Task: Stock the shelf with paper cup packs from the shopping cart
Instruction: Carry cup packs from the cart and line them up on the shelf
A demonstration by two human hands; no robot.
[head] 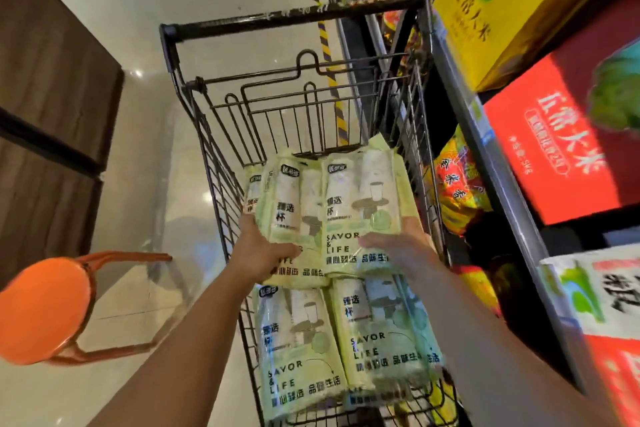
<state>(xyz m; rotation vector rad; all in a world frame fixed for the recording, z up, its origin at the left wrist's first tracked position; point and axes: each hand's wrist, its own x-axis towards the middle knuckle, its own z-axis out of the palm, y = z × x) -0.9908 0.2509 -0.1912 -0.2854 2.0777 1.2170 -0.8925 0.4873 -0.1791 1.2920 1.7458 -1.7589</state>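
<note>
two cup packs point(287, 204) point(363, 198) between both hands point(258, 253) point(398, 250)

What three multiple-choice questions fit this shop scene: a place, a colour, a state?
1. Where is the stool? A. left of the cart B. inside the cart C. on a shelf
2. What colour is it? A. blue B. orange C. white
3. What are the left hand and right hand doing? A. hanging idle B. holding packs C. pushing the cart
Answers: 1 A, it stands left of the cart; 2 B, it is plainly orange; 3 B, both grip packs above the cart.
</note>
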